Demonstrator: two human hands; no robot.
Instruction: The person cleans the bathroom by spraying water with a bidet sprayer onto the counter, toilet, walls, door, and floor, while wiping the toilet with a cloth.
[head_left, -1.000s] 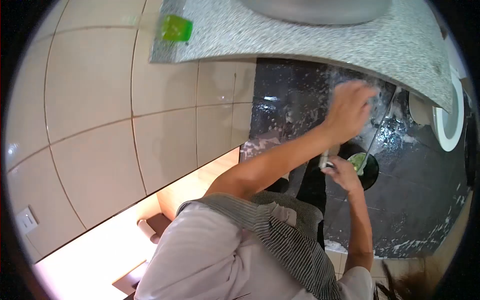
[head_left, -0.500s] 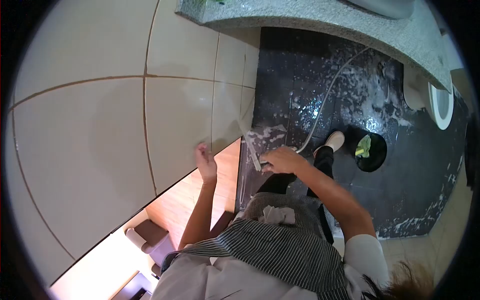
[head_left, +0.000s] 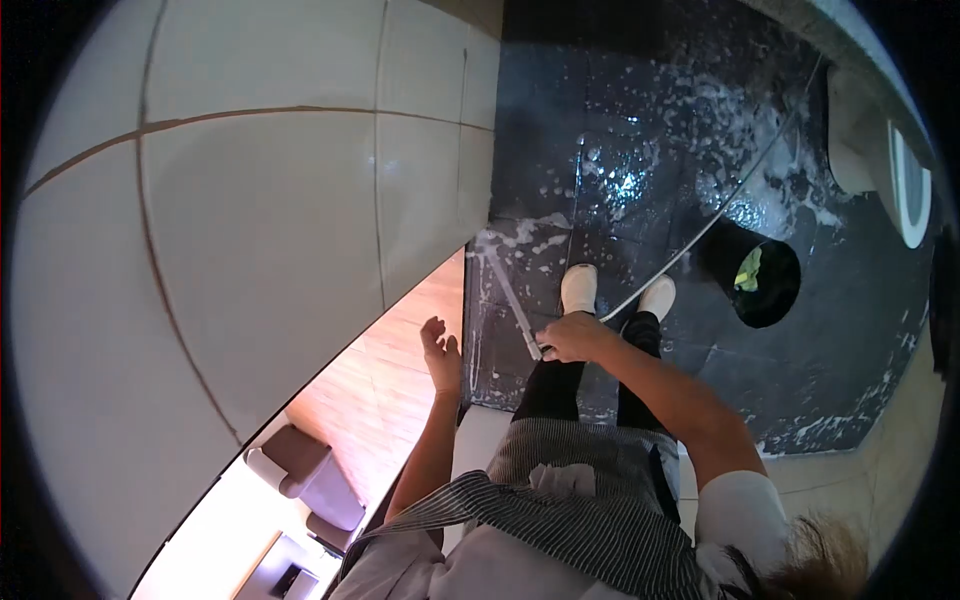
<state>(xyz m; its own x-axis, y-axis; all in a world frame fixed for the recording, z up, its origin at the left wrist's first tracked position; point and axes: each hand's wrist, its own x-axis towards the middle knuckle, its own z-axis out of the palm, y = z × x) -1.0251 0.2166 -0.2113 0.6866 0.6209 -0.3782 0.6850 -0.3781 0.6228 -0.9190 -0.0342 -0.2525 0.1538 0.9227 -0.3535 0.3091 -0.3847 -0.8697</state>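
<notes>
My right hand (head_left: 572, 338) is closed around a small hand sprayer (head_left: 541, 352), whose body is mostly hidden by the fingers. A whitish streak of water (head_left: 512, 300) runs from it to the floor beside the wall corner. From behind this hand, a pale hose (head_left: 690, 245) stretches up to the right across the dark tiles. My left hand (head_left: 440, 355) is raised near the wall's lower edge, fingers loosely bent and apart, holding nothing. Soapy foam (head_left: 525, 232) lies on the floor near the wall's end.
A black bucket (head_left: 775, 290) with a green-yellow cloth (head_left: 748, 270) inside stands right of my white shoes (head_left: 579, 290). A toilet (head_left: 908, 190) is at the far right, under a stone counter (head_left: 850, 30). Beige tiled wall (head_left: 260, 200) fills the left. The dark floor is wet and foamy.
My left hand has come away from the wall, its fingers more curled. Both shoes now show side by side. The hose hangs straighter, and the water streak lands nearer the wall's corner.
</notes>
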